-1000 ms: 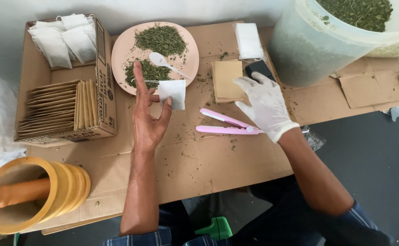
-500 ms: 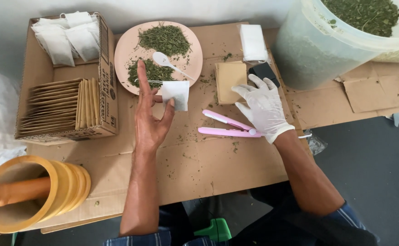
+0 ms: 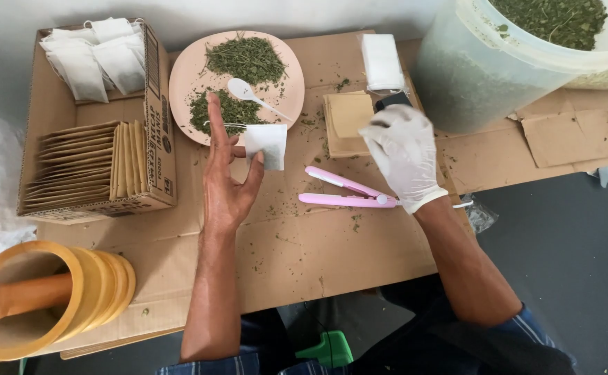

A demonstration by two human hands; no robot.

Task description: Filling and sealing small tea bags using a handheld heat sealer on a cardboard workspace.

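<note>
The gloved right hand (image 3: pixel 402 154) is motion-blurred; its grip cannot be told.

Plate (image 3: pixel 179 83): pink, carried two herb heaps and a white spoon (image 3: pixel 243 90).
Box (image 3: pixel 162 149): cardboard, held brown envelopes and white bags.
Bucket (image 3: pixel 470 76): translucent, filled with dried herb.
Mortar (image 3: pixel 75 298): yellow, lower left.
</note>
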